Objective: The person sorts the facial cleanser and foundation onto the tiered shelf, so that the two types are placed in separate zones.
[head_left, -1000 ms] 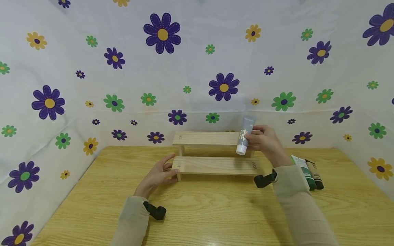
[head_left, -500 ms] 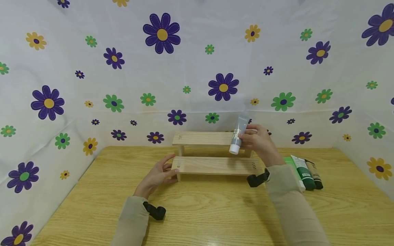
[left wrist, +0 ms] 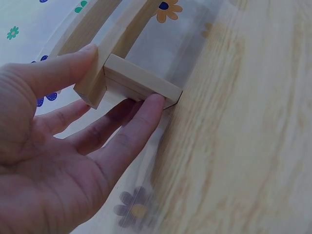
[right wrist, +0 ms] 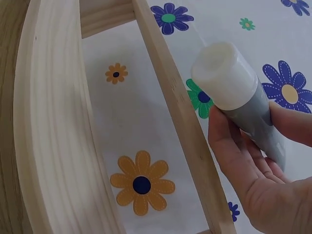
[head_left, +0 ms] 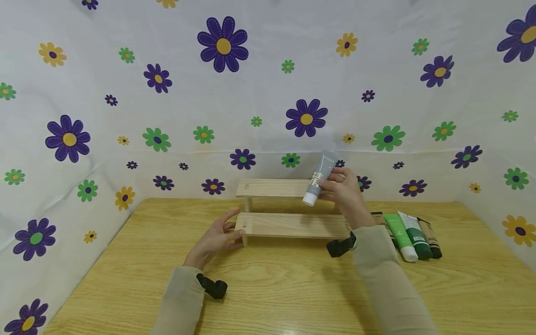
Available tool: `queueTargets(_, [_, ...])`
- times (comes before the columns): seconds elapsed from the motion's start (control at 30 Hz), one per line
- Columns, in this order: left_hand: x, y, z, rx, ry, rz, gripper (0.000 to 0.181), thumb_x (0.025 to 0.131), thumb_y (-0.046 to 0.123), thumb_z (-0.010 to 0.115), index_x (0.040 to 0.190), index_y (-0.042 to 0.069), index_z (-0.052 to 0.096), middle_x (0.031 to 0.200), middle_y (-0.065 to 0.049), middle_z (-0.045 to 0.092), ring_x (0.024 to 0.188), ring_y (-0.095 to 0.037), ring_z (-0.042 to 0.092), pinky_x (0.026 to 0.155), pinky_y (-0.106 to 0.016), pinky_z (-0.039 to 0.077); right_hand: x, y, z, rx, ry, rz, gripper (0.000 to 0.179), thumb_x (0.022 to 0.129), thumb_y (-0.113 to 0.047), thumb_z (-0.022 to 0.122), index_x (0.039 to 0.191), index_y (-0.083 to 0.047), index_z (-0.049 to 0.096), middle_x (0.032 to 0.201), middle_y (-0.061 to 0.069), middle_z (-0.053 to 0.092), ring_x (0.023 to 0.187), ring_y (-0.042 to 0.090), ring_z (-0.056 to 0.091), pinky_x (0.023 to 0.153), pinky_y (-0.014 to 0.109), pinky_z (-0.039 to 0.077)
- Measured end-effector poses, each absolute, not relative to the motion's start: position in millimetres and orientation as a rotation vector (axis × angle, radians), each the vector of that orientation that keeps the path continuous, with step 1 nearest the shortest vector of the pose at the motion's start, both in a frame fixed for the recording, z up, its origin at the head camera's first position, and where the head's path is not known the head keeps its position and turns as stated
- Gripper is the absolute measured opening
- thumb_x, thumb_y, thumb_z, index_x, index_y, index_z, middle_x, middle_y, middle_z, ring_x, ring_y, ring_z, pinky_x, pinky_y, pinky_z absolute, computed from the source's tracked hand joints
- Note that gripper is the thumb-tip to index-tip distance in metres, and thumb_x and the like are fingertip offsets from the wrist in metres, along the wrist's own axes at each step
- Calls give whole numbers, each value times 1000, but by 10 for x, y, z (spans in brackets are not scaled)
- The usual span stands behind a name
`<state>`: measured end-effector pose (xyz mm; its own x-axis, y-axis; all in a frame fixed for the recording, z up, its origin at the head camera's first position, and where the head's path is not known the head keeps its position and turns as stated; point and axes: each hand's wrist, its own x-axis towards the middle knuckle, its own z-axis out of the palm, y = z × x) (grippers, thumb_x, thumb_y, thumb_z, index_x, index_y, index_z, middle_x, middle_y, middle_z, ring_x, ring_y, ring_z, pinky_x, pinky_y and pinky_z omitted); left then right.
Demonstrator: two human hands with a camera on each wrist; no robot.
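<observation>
The left hand [head_left: 215,239] grips a two-shelf wooden rack [head_left: 289,225] as the right hand [head_left: 345,191] holds one gray tube [head_left: 320,176] above it.
Thumb on top, fingers bent beneath, the left hand pinches the front shelf's left end. Four more tubes [head_left: 398,235] lie side by side on the table [head_left: 268,288], right of the rack. Over it, the gray tube tilts, white cap [head_left: 310,199] down, pinched between thumb and fingers, before a flower-print sheet [head_left: 251,88].
</observation>
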<state>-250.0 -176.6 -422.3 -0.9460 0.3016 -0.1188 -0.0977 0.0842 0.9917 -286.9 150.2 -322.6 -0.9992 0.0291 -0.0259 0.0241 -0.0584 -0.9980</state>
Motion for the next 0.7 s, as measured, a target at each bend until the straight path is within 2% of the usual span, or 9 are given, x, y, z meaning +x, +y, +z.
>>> queueTargets(0.4, [-2486,-1775,-4203,219,2096,1922,70,102,-2,56,161,3,19,148,-35,40,128,-49,51,96,-53,53,-2917,1285,-3232,-112,-1902,2380,68,94,15,58,151,3,23,150,27,40,133,38,47,100,45,51])
queueTargets(0.57, [-2477,-1766,-4204,218,2107,1917,69,102,-2,57,160,2,20,147,-35,40,127,-48,52,97,-54,52,-2902,1222,-3243,-54,-1784,2440,66,93,17,55,149,4,22,151,29,37,136,40,44,100,51,50])
queueTargets(0.7, [-2479,-1761,-4204,213,2111,1916,69,102,-2,57,160,2,20,147,-35,41,126,-48,53,96,-54,52,-2900,1178,-3254,-21,-1750,2464,66,94,17,55,150,5,22,151,28,37,136,39,44,100,51,50])
